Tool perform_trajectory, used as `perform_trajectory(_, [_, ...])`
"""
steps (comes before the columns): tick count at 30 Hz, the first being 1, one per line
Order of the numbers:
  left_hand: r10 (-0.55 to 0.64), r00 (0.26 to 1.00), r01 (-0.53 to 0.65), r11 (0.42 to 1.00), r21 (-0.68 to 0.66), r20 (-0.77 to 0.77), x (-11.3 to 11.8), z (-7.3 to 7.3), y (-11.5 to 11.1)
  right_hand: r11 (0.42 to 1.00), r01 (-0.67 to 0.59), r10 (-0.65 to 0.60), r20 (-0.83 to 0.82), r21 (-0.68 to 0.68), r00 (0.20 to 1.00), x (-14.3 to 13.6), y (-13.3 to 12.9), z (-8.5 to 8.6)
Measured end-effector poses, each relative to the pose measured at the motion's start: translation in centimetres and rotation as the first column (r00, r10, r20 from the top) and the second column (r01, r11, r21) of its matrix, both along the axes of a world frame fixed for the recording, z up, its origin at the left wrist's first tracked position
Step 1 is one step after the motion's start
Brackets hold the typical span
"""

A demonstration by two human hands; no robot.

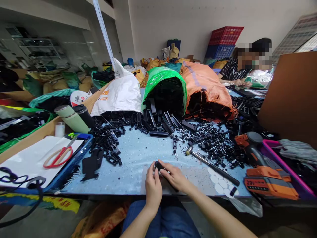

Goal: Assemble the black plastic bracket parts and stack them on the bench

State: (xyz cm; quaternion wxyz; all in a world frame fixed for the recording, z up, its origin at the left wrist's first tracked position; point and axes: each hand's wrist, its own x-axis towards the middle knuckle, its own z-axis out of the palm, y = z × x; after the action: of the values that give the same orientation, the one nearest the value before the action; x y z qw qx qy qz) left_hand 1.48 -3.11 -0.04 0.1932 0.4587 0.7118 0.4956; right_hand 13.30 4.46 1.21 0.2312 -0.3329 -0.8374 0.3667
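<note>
Close to the table's front edge, my left hand (153, 186) and my right hand (175, 178) are both closed around a black plastic part (158, 165). Its rounded end shows between my fingertips, and a longer dark portion runs beneath my right palm, mostly hidden. Beyond my hands lies a hammer (213, 167) with a yellowish head and dark handle. A black jointed piece (174, 144) rests on the blue table (135, 148). Loose black pins and screws (218, 142) are heaped to the right, and black clip-like parts (111, 148) to the left.
White (116, 92), green (164, 77) and orange (205, 86) sacks spill black parts at the back. An orange cordless drill (267, 178) lies right, beside a pink-rimmed basket (289, 172). Red-handled scissors (59, 157) lie on a blue tray (85, 145) at left. A co-worker (232, 71) sits far right.
</note>
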Motion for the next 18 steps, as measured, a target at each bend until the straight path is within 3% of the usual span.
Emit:
perform_trajectory(2, [-0.098,0.978,0.081,0.992,-0.097,-0.182,-0.4,0.0,0.3,0.992,0.075,-0.094,0.199,0.103,0.975,1.8,3.8,0.2])
perform_trajectory(3, [-0.213,0.931,0.178,0.974,-0.14,-0.297,-0.7,0.3,0.6,0.974,0.142,-0.189,0.283,0.178,0.94,3.0,6.1,0.4])
perform_trajectory(4, [-0.359,0.844,0.308,0.932,-0.19,-0.398,-1.0,0.8,0.9,0.939,0.211,-0.302,0.364,0.271,0.881,4.3,8.5,0.6])
perform_trajectory(6, [-0.627,0.595,0.556,0.773,-0.306,-0.503,-1.7,1.8,1.9,0.872,0.261,-0.455,0.489,0.414,0.744,7.2,13.0,1.2])
perform_trajectory(8, [-0.752,0.404,0.661,0.633,-0.402,-0.52,-2.2,2.5,2.9,0.853,0.257,-0.497,0.553,0.455,0.669,10.0,16.3,1.6])
perform_trajectory(9, [-0.766,0.365,0.66,0.614,-0.433,-0.53,-2.3,2.7,3.3,0.858,0.243,-0.49,0.578,0.453,0.652,11.2,17.4,1.7])
perform_trajectory(14, [-0.697,0.372,0.519,0.703,-0.485,-0.612,-2.6,2.4,3.3,0.896,0.118,-0.405,0.678,0.429,0.613,14.4,19.7,1.3])
perform_trajectory(18, [-0.704,0.391,0.452,0.708,-0.542,-0.593,-2.9,1.9,2.3,0.905,0.024,-0.338,0.683,0.425,0.647,14.5,19.0,2.4])
